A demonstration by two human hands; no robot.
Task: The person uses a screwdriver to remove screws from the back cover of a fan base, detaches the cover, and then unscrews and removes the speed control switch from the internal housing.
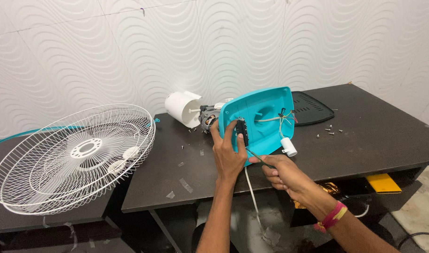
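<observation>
While the left hand (228, 157) props the turquoise fan base (259, 119) up on its edge, the hollow underside faces the person, so the wiring inside is open to view and within reach. Its fingers (229, 131) are spread and pressed against the near rim of the base, beside a small black switch block (242, 131) that sits in the shell; this grip looks meant to keep the base from tipping or sliding on the dark desk (364, 140). The right hand (282, 173) has its fingers curled tightly around a thin screwdriver (257, 157), whose shaft slants up toward the lower edge of the base near the switch block. A red and yellow band (333, 216) circles that wrist.

Inside the shell, loose wires (282, 119) run to a small white cylinder (288, 146) hanging at the lower right corner. Behind the base lie the motor (207, 117) and a white housing (182, 108), resting on the desk near the wall. A black grille plate (310, 108) lies flat just to the right of the base, and a few small screws (327, 131) are scattered beside it, apart from the work. A white cord (252, 197) drops from the base over the desk's front edge. On the lower surface to the left, well apart from the hands, rests the white wire fan guard (74, 157).
</observation>
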